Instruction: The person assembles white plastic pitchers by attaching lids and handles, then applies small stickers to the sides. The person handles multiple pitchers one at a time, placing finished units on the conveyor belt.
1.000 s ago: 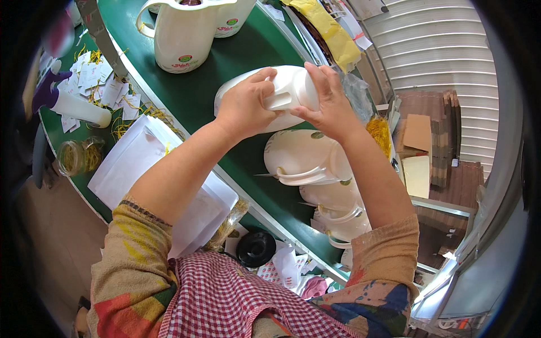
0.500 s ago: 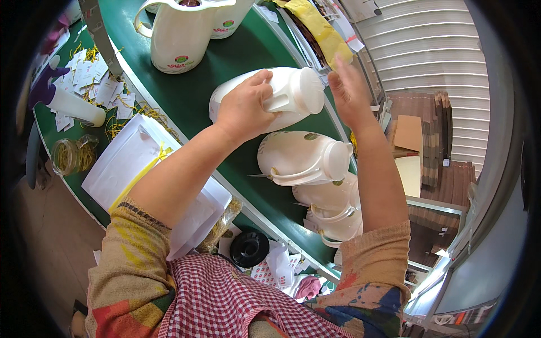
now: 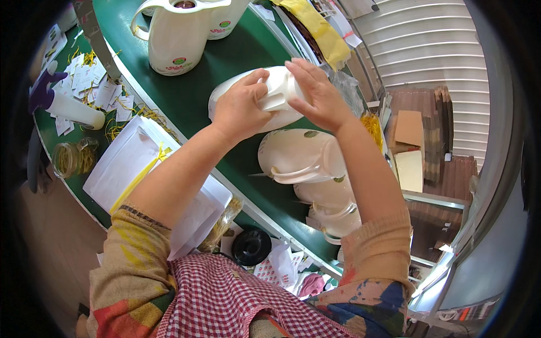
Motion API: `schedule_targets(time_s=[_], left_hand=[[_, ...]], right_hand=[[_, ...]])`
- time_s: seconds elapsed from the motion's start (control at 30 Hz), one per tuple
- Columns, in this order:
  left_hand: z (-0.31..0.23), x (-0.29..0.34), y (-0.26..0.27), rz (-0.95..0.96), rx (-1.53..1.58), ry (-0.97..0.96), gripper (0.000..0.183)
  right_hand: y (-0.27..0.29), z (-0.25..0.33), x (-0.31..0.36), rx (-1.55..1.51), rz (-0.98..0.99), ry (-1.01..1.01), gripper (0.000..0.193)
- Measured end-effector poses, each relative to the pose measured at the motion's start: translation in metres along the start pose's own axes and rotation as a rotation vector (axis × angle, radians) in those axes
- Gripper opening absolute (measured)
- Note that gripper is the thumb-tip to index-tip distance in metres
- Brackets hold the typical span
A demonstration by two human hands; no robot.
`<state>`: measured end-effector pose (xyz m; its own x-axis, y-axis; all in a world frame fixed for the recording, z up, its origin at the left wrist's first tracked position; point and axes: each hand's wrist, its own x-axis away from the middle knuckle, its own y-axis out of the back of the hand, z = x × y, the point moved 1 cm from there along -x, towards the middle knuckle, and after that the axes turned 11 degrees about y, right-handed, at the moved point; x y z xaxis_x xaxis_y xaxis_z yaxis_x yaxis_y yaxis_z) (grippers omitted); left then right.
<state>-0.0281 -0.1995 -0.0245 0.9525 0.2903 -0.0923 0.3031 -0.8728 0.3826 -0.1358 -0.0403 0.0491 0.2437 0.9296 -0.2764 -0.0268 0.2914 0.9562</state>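
A white thermos jug (image 3: 280,83) lies tilted on the green belt, its top toward the right. My left hand (image 3: 242,107) is closed around its handle. Over its lid end, my right hand (image 3: 320,97) is cupped, with the fingers on the far side and the thumb on the near side; the lid is mostly hidden under the palm. Just nearer, another white thermos jug (image 3: 298,155) lies on its side, partly behind my right forearm. More such jugs (image 3: 324,192) lie beyond it toward me.
Two open white jugs (image 3: 179,48) stand at the far end of the green belt (image 3: 194,101). To the left are a spray bottle (image 3: 73,110), tags with yellow strings, a jar (image 3: 66,158) and a white bin (image 3: 127,155). Stacked cardboard (image 3: 417,135) stands at right.
My right hand has moved left from beside the jug onto its lid end. My left hand keeps its hold on the handle, and the jug has hardly moved.
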Motion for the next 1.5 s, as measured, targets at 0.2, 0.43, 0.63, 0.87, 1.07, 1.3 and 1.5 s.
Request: schedule_targets(time_s=[0.2,0.43,0.63,0.87,1.07,1.3,1.5], left_hand=[[-0.003,0.05,-0.048,-0.253,-0.087,-0.256,0.043],[0.035,-0.007,-0.007,0.202,0.279,-0.111,0.041],[0.038,0.023,-0.038,-0.02,0.383,-0.118,0.044],[0.067,-0.007,-0.024,0.297,0.487,-0.079,0.064],[0.065,0.001,-0.031,0.081,0.205,-0.161,0.068],[0.09,-0.033,-0.011,0.388,0.495,0.021,0.084],[0.089,-0.009,-0.035,0.111,0.321,-0.096,0.07]], right_hand=[[-0.037,0.012,-0.012,0.036,-0.12,-0.632,0.048],[-0.018,0.014,0.017,0.061,-0.105,0.031,0.05],[-0.035,0.039,-0.021,0.071,-0.117,-0.667,0.052],[-0.067,0.002,0.031,0.223,-0.313,-0.121,0.07],[-0.043,0.029,-0.004,0.033,0.006,-0.664,0.072],[-0.054,0.002,0.023,0.163,-0.148,-0.035,0.06],[-0.076,0.03,-0.013,0.073,-0.347,-0.645,0.064]])
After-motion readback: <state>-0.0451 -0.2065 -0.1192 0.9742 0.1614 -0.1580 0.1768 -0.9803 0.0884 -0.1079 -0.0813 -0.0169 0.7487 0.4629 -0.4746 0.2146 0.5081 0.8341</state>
